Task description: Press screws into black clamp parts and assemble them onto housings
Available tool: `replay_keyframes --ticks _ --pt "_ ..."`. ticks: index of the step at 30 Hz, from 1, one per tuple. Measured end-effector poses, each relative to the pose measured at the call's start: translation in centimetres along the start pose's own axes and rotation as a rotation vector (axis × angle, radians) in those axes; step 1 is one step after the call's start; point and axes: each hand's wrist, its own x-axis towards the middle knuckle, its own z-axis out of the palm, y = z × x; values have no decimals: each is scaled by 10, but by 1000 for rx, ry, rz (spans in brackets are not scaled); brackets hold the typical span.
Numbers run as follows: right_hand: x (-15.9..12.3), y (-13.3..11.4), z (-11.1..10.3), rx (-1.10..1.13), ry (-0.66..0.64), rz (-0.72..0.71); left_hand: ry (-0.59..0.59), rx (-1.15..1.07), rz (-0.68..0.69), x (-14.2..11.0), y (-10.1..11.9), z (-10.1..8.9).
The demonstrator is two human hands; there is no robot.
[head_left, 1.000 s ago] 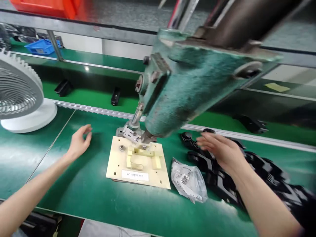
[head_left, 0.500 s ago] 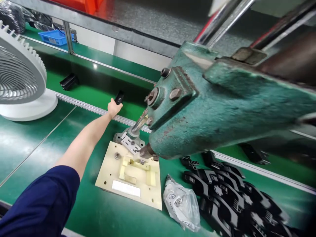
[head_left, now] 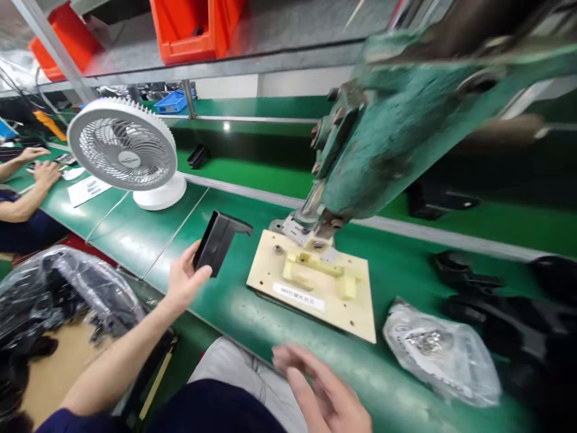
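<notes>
A black plastic part (head_left: 215, 243), its narrow arm jutting to the right, is held up over the green table (head_left: 234, 304), left of a cream fixture board (head_left: 336, 316), pinched between the thumb and fingers of a worker's left hand (head_left: 186, 279). The right hand (head_left: 324, 391), slightly blurred, hovers near the table's front edge, thumb and fingers parted. The head of a worn green press (head_left: 387, 144) slants down over the back of the board, which carries raised yellowish blocks and a printed white label. Just right of the board lies a clear plastic bag (head_left: 439, 355) of small metal pieces, beside dark molded parts (head_left: 509, 325). A white fan (head_left: 126, 150) stands at left; beyond it, a co-worker's hands (head_left: 47, 171) rest at the table. Orange bins (head_left: 189, 48) sit on the shelf above.
</notes>
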Motion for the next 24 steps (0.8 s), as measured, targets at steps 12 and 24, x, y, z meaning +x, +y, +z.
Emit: replay_keyframes --ticks 12,24 --pt "-8 -7 82 759 -64 420 -303 352 456 -143 8 -15" --pt "-20 7 22 934 -392 464 -529 152 257 -74 48 10"
